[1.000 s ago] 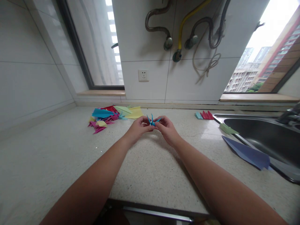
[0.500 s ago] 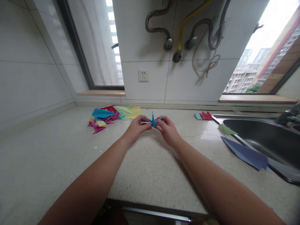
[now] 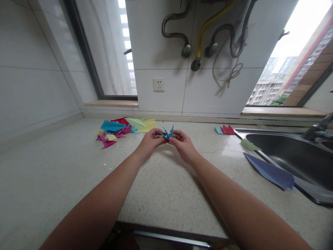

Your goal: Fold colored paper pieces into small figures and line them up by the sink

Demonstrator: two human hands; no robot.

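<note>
A small blue folded paper figure (image 3: 168,133) with pointed tips is held above the speckled countertop (image 3: 166,184), near the middle. My left hand (image 3: 148,144) pinches its left side and my right hand (image 3: 183,144) pinches its right side. Both hands have their fingers closed on the paper. The lower part of the figure is hidden between my fingertips.
A heap of coloured folded papers (image 3: 122,130) lies at the back left. Small red and teal folded pieces (image 3: 225,130) sit near the steel sink (image 3: 293,156). A green paper (image 3: 249,145) and a blue-grey paper plane (image 3: 270,171) rest on the sink's edge. A socket (image 3: 158,84) is on the wall.
The blue figure has been turned between my fingers; its tips now point up and to the right. Both hands stayed in nearly the same place.
</note>
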